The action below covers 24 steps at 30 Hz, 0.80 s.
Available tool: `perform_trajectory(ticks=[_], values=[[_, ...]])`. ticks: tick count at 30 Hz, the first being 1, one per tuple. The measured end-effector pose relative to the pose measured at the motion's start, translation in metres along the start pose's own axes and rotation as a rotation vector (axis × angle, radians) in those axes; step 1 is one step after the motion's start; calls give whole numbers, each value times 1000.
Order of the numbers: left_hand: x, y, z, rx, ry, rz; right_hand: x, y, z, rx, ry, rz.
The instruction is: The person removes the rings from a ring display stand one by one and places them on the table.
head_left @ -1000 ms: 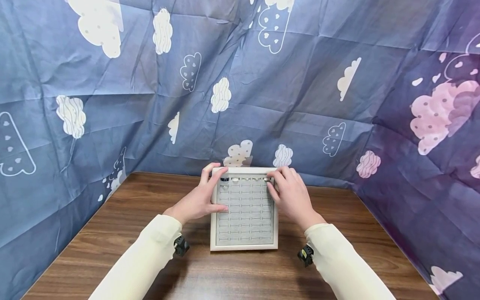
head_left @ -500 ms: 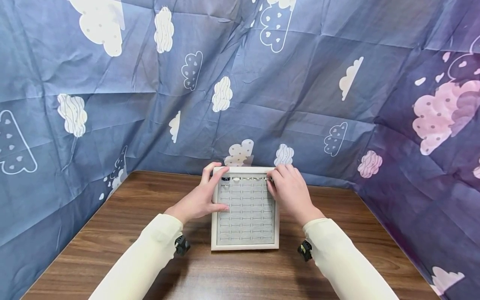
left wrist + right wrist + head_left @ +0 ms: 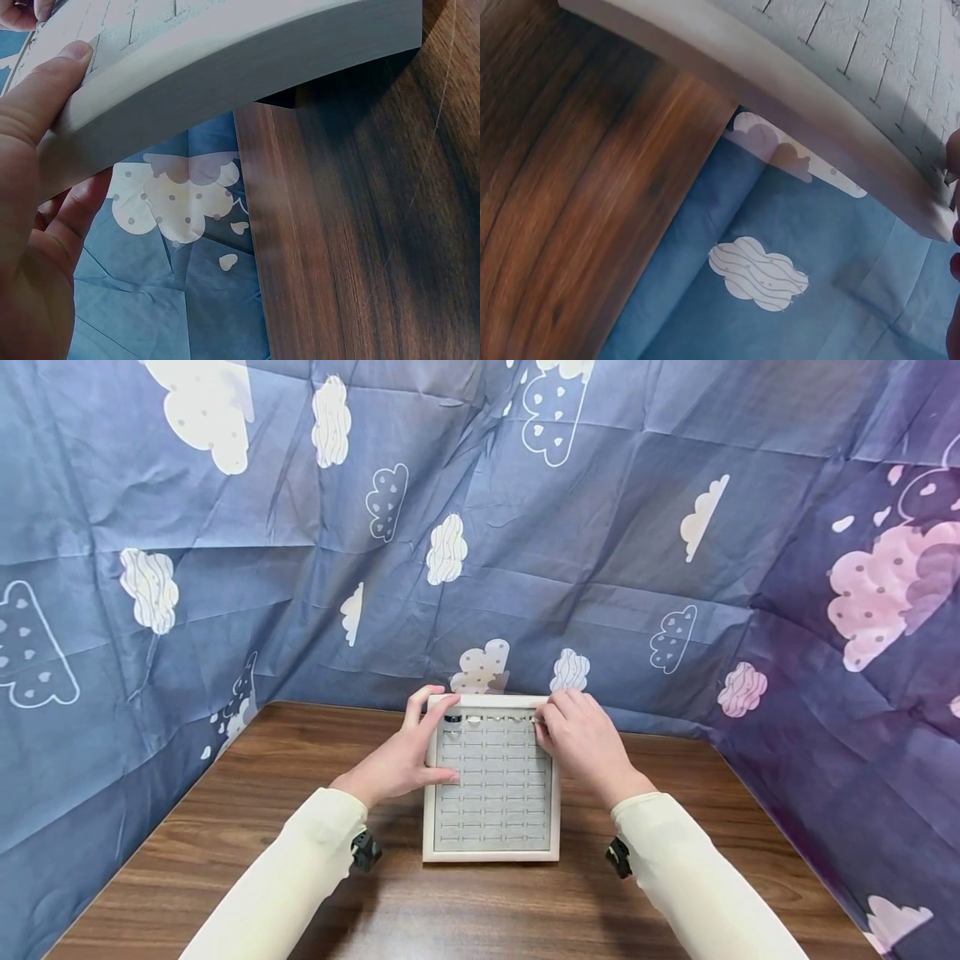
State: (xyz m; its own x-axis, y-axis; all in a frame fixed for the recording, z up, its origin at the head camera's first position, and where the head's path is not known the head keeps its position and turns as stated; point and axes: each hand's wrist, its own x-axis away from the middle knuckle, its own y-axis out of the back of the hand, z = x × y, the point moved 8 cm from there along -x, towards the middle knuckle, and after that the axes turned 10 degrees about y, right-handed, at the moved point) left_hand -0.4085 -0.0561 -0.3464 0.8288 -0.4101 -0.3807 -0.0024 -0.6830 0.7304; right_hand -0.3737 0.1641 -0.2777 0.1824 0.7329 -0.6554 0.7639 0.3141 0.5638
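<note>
While the left hand (image 3: 401, 758) grips the ring tray (image 3: 491, 852) by its left edge, the right hand's fingers (image 3: 546, 727) pinch a ring (image 3: 535, 719) in the top row, so I judge the next move needs a small, careful press or pull.

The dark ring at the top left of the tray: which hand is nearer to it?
Left. The left hand holds the tray by its left edge, fingers right beside the dark ring. The right hand is at the row's opposite end.
</note>
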Motion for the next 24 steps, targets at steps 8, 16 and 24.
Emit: perform_trajectory(ticks=[8, 16, 24], values=[[0, -1, 1, -4, -5, -3, 1, 3, 2, -13, 45, -17], [0, -1, 2, -9, -2, -1, 4, 5, 2, -33, 49, -50], [-1, -1, 3, -15, -5, -3, 6, 6, 0, -35, 36, -55]])
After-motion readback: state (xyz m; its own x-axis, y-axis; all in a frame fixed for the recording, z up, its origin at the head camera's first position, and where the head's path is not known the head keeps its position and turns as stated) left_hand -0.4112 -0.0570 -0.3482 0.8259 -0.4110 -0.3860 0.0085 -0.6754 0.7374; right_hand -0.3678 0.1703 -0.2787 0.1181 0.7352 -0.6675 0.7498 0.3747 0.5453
